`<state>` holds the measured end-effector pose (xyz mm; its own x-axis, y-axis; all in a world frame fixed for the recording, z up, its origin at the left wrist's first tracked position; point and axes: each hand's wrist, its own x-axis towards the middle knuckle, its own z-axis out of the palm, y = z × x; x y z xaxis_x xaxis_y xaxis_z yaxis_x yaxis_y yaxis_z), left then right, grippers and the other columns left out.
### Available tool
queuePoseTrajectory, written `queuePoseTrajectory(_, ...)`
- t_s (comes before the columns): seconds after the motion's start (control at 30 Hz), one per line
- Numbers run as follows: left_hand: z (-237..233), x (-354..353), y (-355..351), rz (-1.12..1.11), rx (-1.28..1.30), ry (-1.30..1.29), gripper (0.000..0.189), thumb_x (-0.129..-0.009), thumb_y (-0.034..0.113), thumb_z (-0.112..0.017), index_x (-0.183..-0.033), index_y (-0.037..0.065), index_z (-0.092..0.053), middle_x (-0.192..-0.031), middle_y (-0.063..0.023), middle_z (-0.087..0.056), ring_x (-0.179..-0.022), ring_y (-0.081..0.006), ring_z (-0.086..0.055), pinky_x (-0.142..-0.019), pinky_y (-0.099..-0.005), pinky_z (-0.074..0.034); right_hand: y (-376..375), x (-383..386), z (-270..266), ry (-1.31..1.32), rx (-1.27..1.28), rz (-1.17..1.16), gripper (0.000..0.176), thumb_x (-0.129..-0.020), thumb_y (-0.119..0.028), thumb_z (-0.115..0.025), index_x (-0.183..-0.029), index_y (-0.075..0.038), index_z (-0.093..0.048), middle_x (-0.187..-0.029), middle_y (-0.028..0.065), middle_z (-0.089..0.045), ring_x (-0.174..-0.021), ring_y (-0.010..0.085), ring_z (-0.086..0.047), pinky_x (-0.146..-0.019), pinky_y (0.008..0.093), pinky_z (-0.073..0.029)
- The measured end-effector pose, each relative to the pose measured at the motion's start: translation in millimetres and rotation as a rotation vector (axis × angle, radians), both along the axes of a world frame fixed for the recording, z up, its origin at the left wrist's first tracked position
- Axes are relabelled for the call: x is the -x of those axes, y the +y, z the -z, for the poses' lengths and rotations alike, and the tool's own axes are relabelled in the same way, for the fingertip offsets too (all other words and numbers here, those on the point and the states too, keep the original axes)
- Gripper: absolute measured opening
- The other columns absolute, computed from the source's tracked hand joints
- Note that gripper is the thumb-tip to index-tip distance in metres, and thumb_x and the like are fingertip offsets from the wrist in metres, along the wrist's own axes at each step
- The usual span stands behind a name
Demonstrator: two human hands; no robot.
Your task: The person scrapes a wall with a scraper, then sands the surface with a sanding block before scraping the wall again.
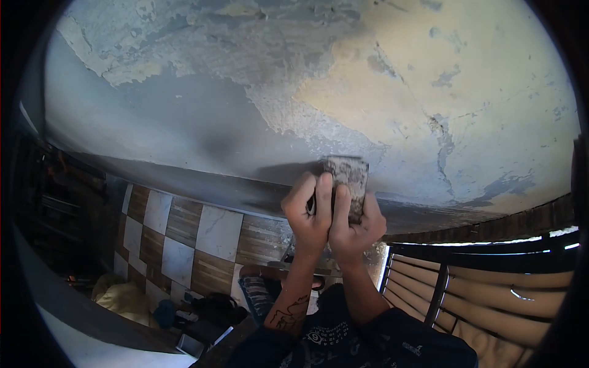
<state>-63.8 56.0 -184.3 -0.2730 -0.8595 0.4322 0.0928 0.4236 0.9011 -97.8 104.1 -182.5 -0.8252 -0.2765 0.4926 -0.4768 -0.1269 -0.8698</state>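
Observation:
A mottled grey and brown rectangular block [348, 168], held in both hands, has its far edge right at the patchy wall [423, 67]. My left hand [307, 205] is closed at the block's left side, thumb laid along its face. From the right, my right hand [359, 224] wraps round the lower part, its thumb also on the face. The exact kind of block I cannot tell. Around it the wall shows smooth grey areas, rough whitish patches and peeling yellowish paint with cracks. A dark shadow spreads on the wall left of the block.
Below the wall lies a checkered floor [178, 233] of wood-look and white tiles. Slatted tan panels in a dark frame [442, 294] stand at lower right. A yellowish sack [126, 302] and dark items lie at lower left. A dark ledge [485, 224] runs along the wall's right bottom edge.

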Motion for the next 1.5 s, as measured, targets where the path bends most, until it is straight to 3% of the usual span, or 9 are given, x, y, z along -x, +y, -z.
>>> queuePoseTrajectory(0.17,0.8,-1.4,-0.4,-0.002,0.084,0.022,0.033,-0.092,0.011,-0.052,-0.064,0.001,-0.039,-0.06,0.0009,-0.034,-0.06,-0.0065,-0.03,-0.05,-0.0251,-0.027,3.4,-4.9,4.9,0.0,-0.023,0.017,0.015,-0.087,-0.009,-0.061,-0.079,0.004,-0.058,-0.064,0.003,-0.059,-0.059,0.0031,-0.046,-0.051,0.0211,-0.04)
queuePoseTrajectory(0.23,8.6,-1.1,2.9,-0.008,0.056,-0.037,0.031,-0.087,0.006,-0.058,-0.063,-0.002,-0.04,-0.055,-0.0064,-0.034,-0.051,-0.0098,-0.029,-0.044,-0.0279,-0.027,5.0,-4.7,11.8,-0.116,0.016,-0.01,0.015,-0.088,-0.009,-0.06,-0.08,0.004,-0.059,-0.066,0.0015,-0.059,-0.061,0.0033,-0.047,-0.053,0.0206,-0.04)
queuePoseTrajectory(0.8,3.9,2.4,9.9,-0.004,0.056,-0.06,0.03,-0.093,0.012,-0.051,-0.067,-0.001,-0.042,-0.059,0.0003,-0.036,-0.06,-0.0059,-0.032,-0.049,-0.025,-0.028,10.6,2.8,6.1,-0.158,0.046,-0.059,0.013,-0.086,-0.008,-0.061,-0.079,0.003,-0.06,-0.066,0.0013,-0.059,-0.06,0.0023,-0.046,-0.051,0.0202,-0.039)
queuePoseTrajectory(0.87,7.0,5.4,11.1,-0.048,0.07,-0.009,0.033,-0.089,0.008,-0.056,-0.063,-0.002,-0.039,-0.055,-0.0058,-0.034,-0.052,-0.0082,-0.029,-0.044,-0.0266,-0.026,14.4,1.9,10.7,-0.146,0.034,-0.059,0.013,-0.086,-0.008,-0.061,-0.079,0.003,-0.06,-0.066,0.0017,-0.059,-0.06,0.0024,-0.046,-0.051,0.0203,-0.039)
queuePoseTrajectory(1.07,13.3,11.9,6.1,-0.079,0.145,0.0,0.032,-0.088,0.007,-0.056,-0.063,-0.002,-0.04,-0.055,-0.007,-0.035,-0.05,-0.0109,-0.031,-0.045,-0.0281,-0.027,12.0,11.2,15.8,-0.113,0.031,-0.094,0.013,-0.086,-0.009,-0.061,-0.079,0.002,-0.06,-0.063,0.0031,-0.059,-0.057,0.0037,-0.046,-0.05,0.022,-0.039)
queuePoseTrajectory(1.13,11.7,11.3,11.7,-0.092,0.137,0.01,0.031,-0.088,0.007,-0.056,-0.063,-0.002,-0.041,-0.055,-0.0077,-0.036,-0.049,-0.0118,-0.032,-0.045,-0.0286,-0.028,10.5,11.8,14.1,0.009,0.042,-0.017,0.016,-0.082,-0.01,-0.064,-0.072,-0.001,-0.058,-0.055,0.0082,-0.056,-0.043,0.0131,-0.05,-0.044,0.0275,-0.04)
queuePoseTrajectory(1.23,7.7,8.0,12.4,-0.075,0.145,-0.018,0.026,-0.09,0.011,-0.055,-0.068,-0.002,-0.049,-0.061,-0.0053,-0.048,-0.059,-0.0091,-0.041,-0.053,-0.0267,-0.036,13.6,14.0,9.4,0.089,-0.039,0.052,0.015,-0.083,-0.011,-0.064,-0.074,0.0,-0.059,-0.058,0.0091,-0.058,-0.043,0.0174,-0.051,-0.044,0.0293,-0.041)
queuePoseTrajectory(1.4,-8.0,13.0,0.7,-0.094,0.159,0.139,0.028,-0.088,0.007,-0.057,-0.065,-0.002,-0.044,-0.056,-0.0072,-0.04,-0.052,-0.0092,-0.034,-0.046,-0.0274,-0.032,-2.7,16.3,1.4,0.135,0.031,-0.035,0.016,-0.085,-0.013,-0.062,-0.079,0.002,-0.06,-0.065,0.0092,-0.062,-0.053,0.0133,-0.054,-0.05,0.0277,-0.043)
queuePoseTrajectory(1.5,-7.5,9.2,0.8,-0.11,0.146,0.132,0.026,-0.086,0.005,-0.057,-0.065,-0.002,-0.043,-0.056,-0.0096,-0.038,-0.049,-0.0134,-0.034,-0.045,-0.0289,-0.032,-2.3,7.6,-0.8,-0.028,0.048,-0.062,0.019,-0.087,-0.014,-0.06,-0.08,0.004,-0.06,-0.067,0.0067,-0.063,-0.057,0.0101,-0.054,-0.052,0.0265,-0.043)
